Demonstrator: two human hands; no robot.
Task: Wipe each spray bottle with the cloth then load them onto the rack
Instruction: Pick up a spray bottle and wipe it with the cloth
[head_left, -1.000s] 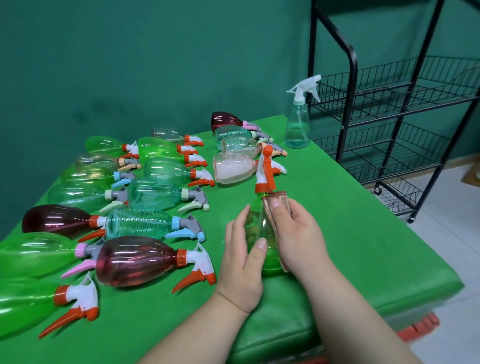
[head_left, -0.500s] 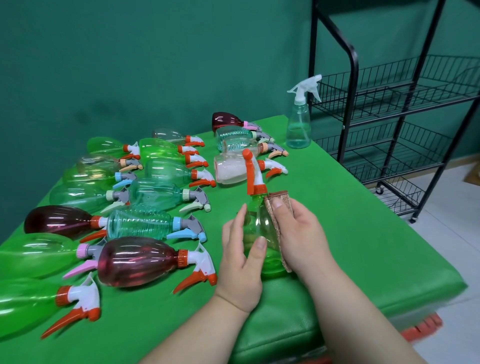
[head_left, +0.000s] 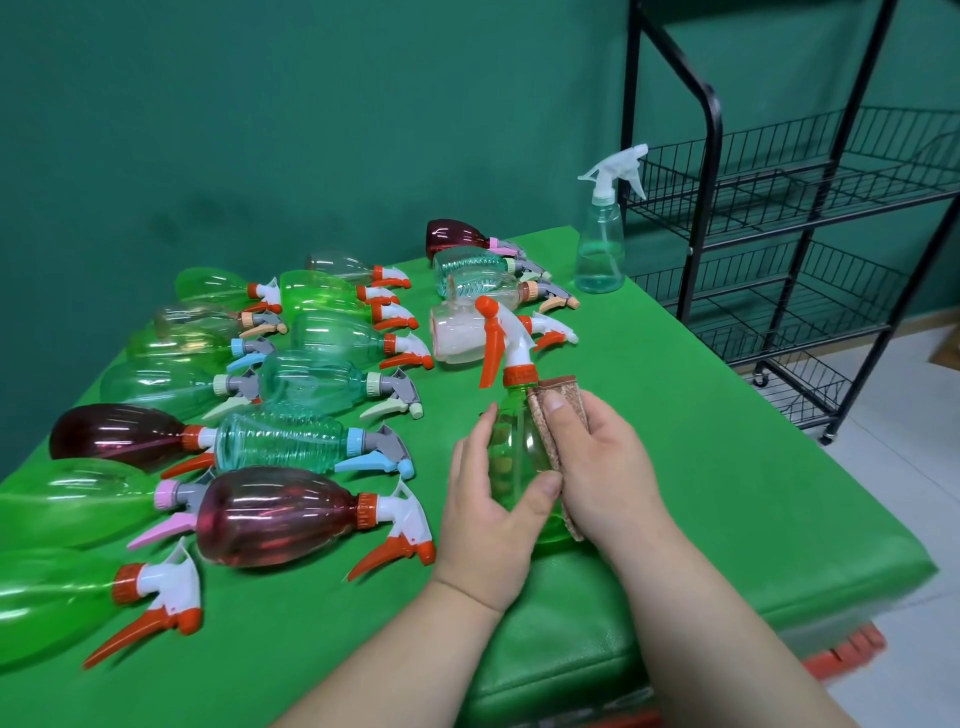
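Rack (head_left: 696, 234) of black wire stands at upper right, beside the green table (head_left: 727, 467). At lower centre the left hand (head_left: 493, 514) grips the upright green spray bottle (head_left: 514, 452), thumb across its front. The right hand (head_left: 608, 467) pinches a folded brown cloth (head_left: 576, 400) against its right side. Its orange trigger points left.

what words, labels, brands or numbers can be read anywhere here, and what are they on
None: no readable text shows anywhere in this view.
The green spray bottle, the cloth, the bottles lying on the table, the clear upright bottle and the rack show no label, print or number.
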